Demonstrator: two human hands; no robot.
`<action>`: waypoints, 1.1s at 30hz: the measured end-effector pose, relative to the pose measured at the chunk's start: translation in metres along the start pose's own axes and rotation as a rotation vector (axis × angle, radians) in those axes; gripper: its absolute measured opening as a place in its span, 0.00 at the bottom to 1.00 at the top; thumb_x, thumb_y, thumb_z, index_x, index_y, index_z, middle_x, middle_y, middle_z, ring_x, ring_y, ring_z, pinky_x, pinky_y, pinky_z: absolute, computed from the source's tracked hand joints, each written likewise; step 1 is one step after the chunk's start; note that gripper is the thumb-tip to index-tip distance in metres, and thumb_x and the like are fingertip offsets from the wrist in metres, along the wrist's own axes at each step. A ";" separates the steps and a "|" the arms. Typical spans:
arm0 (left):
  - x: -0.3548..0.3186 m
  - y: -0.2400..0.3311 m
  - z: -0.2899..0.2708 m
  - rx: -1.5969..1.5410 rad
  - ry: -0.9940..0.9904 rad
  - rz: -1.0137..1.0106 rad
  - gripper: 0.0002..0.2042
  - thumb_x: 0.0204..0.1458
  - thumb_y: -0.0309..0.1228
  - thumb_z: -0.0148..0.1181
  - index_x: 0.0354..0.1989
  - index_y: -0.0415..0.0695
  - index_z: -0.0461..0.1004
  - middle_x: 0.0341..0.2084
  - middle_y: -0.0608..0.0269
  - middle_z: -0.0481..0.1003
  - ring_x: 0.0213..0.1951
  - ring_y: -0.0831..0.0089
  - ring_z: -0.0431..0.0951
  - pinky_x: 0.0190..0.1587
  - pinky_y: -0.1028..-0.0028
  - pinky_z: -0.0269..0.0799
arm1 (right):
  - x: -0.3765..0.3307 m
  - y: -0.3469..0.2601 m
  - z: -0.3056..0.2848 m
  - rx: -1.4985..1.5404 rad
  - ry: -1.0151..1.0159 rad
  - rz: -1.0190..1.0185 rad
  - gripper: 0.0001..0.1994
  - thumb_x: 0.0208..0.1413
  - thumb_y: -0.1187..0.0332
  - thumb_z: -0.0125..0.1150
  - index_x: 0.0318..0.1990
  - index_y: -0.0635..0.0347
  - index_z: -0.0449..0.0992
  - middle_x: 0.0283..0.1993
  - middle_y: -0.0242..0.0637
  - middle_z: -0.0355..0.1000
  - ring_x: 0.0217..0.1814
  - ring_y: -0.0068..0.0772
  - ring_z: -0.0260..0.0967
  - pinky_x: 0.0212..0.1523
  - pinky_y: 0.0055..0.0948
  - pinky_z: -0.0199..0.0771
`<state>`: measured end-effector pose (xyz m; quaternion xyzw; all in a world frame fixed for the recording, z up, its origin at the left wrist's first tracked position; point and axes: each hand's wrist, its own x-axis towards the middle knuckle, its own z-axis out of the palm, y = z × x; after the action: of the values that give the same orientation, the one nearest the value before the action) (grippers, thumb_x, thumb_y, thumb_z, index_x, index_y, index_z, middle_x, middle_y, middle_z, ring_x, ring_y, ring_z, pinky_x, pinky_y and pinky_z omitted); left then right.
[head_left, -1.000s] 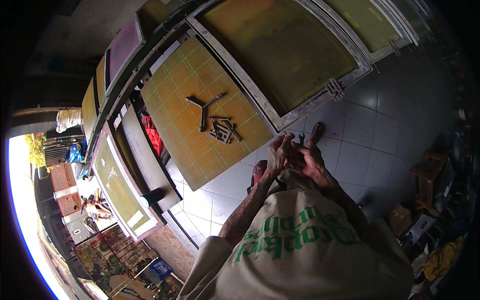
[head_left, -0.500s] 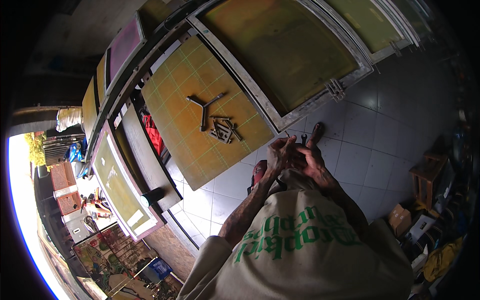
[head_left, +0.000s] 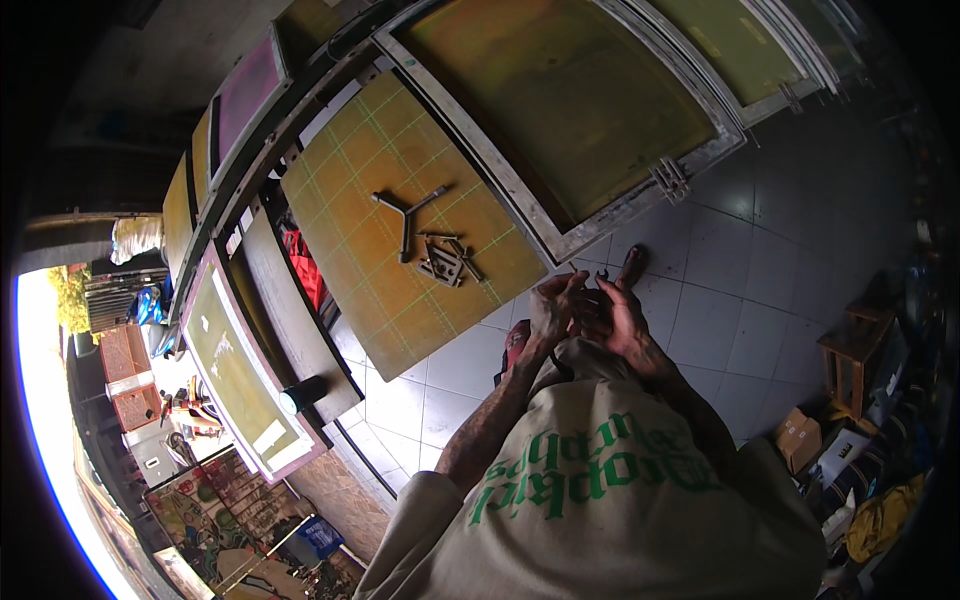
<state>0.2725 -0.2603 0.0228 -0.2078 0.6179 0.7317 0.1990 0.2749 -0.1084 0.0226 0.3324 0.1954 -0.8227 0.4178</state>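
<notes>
My left hand (head_left: 553, 308) and my right hand (head_left: 622, 322) are pressed together in front of my chest, just off the near corner of a yellow gridded board (head_left: 352, 200). Their fingers curl around a small dark metal tool (head_left: 598, 283), whose forked end sticks up between them. How the grip is shared between the two hands is hard to make out. On the board lie a Y-shaped wrench (head_left: 405, 215) and a small pile of metal fittings (head_left: 445, 262), both apart from my hands.
Large framed yellow screens (head_left: 560, 90) (head_left: 235, 365) lie to either side of the board. The floor is grey tile (head_left: 760, 260). My foot (head_left: 630, 264) shows below my hands. A wooden stool (head_left: 850, 350), boxes (head_left: 795, 440) and clutter stand at the right.
My hands have stayed together in the same place; the fingers have shifted slightly around the small tool. Nothing on the board has moved.
</notes>
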 end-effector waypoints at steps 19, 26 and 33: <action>0.010 -0.016 0.005 0.051 0.146 0.078 0.20 0.56 0.41 0.67 0.41 0.31 0.79 0.28 0.55 0.81 0.24 0.77 0.79 0.21 0.76 0.72 | -0.001 0.003 0.007 -0.262 0.141 -0.129 0.08 0.63 0.56 0.59 0.38 0.47 0.74 0.21 0.22 0.66 0.15 0.17 0.55 0.16 0.22 0.51; 0.005 -0.007 0.004 0.015 0.107 -0.036 0.21 0.57 0.44 0.66 0.40 0.33 0.80 0.25 0.57 0.81 0.21 0.76 0.78 0.21 0.76 0.72 | 0.012 0.004 -0.020 -0.083 0.100 -0.038 0.06 0.63 0.57 0.59 0.41 0.44 0.74 0.26 0.23 0.68 0.19 0.18 0.61 0.20 0.21 0.58; 0.002 -0.006 0.007 -0.075 0.081 -0.014 0.20 0.57 0.44 0.65 0.40 0.35 0.80 0.25 0.59 0.81 0.22 0.75 0.79 0.21 0.75 0.73 | -0.004 0.003 0.006 -0.148 0.200 -0.077 0.08 0.64 0.55 0.57 0.43 0.44 0.75 0.26 0.21 0.69 0.18 0.18 0.62 0.20 0.19 0.60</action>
<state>0.2736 -0.2521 0.0173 -0.2487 0.5960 0.7441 0.1709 0.2768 -0.1117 0.0300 0.3731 0.3090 -0.7842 0.3877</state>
